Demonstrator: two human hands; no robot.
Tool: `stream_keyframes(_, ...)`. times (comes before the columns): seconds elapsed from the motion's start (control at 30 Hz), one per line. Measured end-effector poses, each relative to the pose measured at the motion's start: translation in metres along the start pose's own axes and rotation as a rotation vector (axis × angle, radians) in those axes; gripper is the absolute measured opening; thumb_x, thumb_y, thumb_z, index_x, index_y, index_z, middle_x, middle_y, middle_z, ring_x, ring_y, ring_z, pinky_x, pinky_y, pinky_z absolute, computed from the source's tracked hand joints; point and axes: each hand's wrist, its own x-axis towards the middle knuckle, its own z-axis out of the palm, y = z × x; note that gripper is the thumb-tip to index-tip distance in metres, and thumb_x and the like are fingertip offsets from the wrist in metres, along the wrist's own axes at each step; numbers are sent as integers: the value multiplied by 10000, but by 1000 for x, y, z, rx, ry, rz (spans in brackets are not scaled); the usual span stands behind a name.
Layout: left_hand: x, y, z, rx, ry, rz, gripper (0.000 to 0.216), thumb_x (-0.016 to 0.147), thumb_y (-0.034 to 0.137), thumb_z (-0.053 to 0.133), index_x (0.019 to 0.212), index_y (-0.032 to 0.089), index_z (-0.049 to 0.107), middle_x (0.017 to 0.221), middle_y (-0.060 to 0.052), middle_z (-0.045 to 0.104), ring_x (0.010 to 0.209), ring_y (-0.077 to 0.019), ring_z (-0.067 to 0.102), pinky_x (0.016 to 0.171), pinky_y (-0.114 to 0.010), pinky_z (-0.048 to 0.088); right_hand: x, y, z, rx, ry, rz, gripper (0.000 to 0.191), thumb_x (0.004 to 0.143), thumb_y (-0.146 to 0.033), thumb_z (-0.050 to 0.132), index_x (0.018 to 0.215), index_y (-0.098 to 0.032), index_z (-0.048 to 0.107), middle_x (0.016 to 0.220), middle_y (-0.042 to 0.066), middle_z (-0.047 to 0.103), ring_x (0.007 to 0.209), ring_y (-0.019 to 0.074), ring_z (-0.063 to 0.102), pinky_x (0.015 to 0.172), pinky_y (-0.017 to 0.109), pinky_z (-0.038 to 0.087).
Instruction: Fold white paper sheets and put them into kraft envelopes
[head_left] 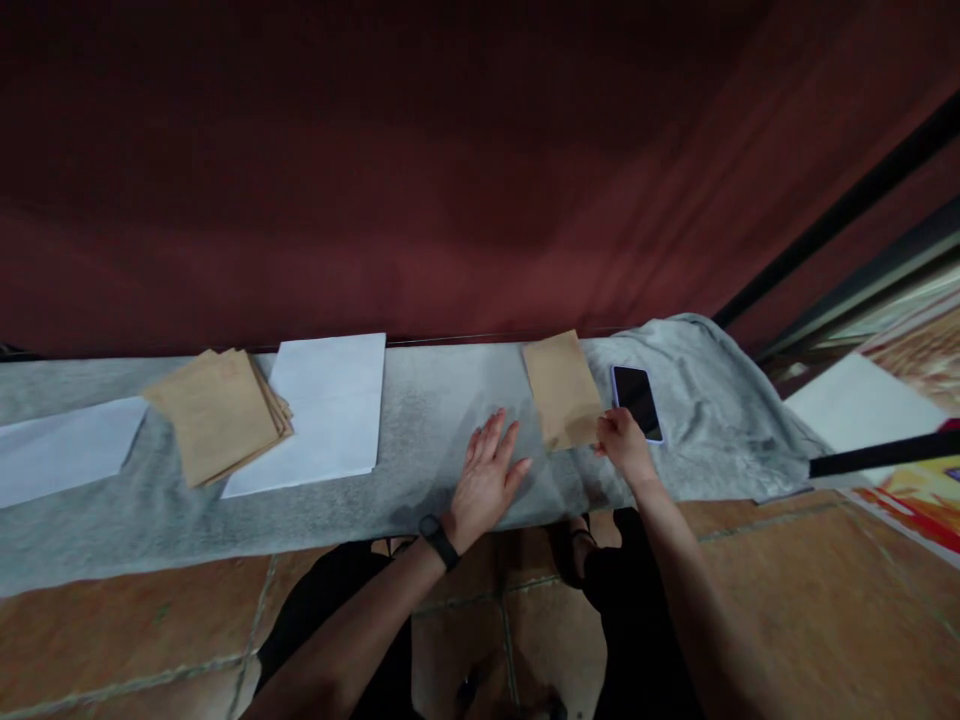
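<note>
Along the grey cloth-covered counter, from the left, lie white paper, a fanned stack of brown paper envelopes and, partly beneath it, a white paper stack. Farther right, the left hand is palm down, its fingers loosely spread and grasping nothing. Beside it lies a single brown envelope, the right hand curling its fingers at the lower right corner, whether pinching it I cannot tell, with a smartphone next to that hand.
</note>
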Motion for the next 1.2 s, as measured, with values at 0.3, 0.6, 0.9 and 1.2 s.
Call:
stream_keyframes(0.3, 5, -23, -16, 83, 47, -121, 554, 1044, 386, 429, 1553, 173, 381, 1665, -167, 327, 1539, -281, 319, 1214, -481, 359, -21, 6, -11, -720, 111, -79, 282, 996, -276, 450, 1160, -113, 611, 859, 150, 748, 782, 253, 737, 657, 296, 491)
stream_keyframes(0.6, -7, -69, -79, 510, 133, -691, 631, 1014, 371, 434, 1550, 43, 371, 1629, -278, 335, 1518, -408, 309, 1147, -623, 371, -49, -17, 3, -1013, 205, -291, 351, 1030, -347, 438, 1268, -149, 603, 1160, 159, 639, 782, 245, 731, 541, 289, 436)
stream_keyframes(0.9, -23, -92, -104, 561, -69, -872, 411, 1013, 264, 371, 1224, 29, 634, 1192, -259, 668, 1126, -346, 662, 828, -394, 557, -57, -41, 43, -844, -17, -449, 251, 1045, -281, 440, 1179, -223, 645, 1117, 78, 706, 831, 182, 722, 644, 261, 440)
stream_keyframes(1.2, -22, -92, -117, 529, 10, -752, 316, 986, 206, 420, 1170, 124, 663, 1072, -170, 721, 1050, -319, 687, 888, -420, 514, -51, -42, 71, -613, -113, -494, 259, 1000, -249, 487, 1169, -218, 680, 1139, 92, 732, 885, 196, 728, 763, 271, 507)
